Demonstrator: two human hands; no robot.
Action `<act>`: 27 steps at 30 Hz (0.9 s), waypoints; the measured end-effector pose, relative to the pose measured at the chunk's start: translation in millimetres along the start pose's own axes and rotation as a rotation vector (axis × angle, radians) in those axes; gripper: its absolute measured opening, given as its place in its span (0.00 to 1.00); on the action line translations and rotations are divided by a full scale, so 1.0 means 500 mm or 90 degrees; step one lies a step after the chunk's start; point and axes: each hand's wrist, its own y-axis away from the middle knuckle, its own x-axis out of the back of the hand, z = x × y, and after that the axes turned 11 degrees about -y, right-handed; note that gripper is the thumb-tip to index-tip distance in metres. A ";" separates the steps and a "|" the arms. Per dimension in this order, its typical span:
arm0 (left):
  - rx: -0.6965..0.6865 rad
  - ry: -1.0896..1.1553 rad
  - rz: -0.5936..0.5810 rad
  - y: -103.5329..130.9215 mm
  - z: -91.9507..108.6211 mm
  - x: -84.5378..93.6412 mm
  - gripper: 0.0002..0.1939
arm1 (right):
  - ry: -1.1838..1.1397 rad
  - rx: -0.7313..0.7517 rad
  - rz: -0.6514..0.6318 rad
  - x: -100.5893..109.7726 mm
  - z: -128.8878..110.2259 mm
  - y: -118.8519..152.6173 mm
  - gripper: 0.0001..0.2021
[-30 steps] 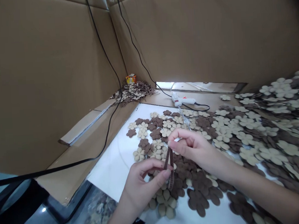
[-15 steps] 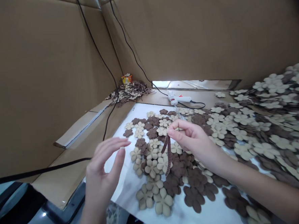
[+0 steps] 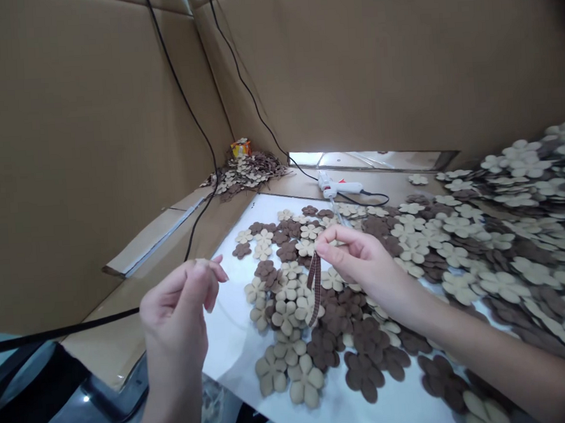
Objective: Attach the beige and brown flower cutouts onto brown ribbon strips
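Pinching a checked ribbon [image 3: 317, 289], my right hand [image 3: 357, 258] hovers above brown and beige flowers [image 3: 285, 316]. My left hand [image 3: 178, 317] curls closed beside the white sheet [image 3: 232, 332], near its bare left edge.

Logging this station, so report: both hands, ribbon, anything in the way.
Right hand pinching checked ribbon, which hangs down. Left hand curled, apart, nothing visible in it. Flower cutouts crowd the white board; glue gun sits beyond, not blocking.
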 end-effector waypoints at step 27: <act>0.078 -0.068 -0.443 -0.025 -0.006 -0.152 0.14 | 0.016 -0.004 0.016 0.010 0.014 -0.011 0.11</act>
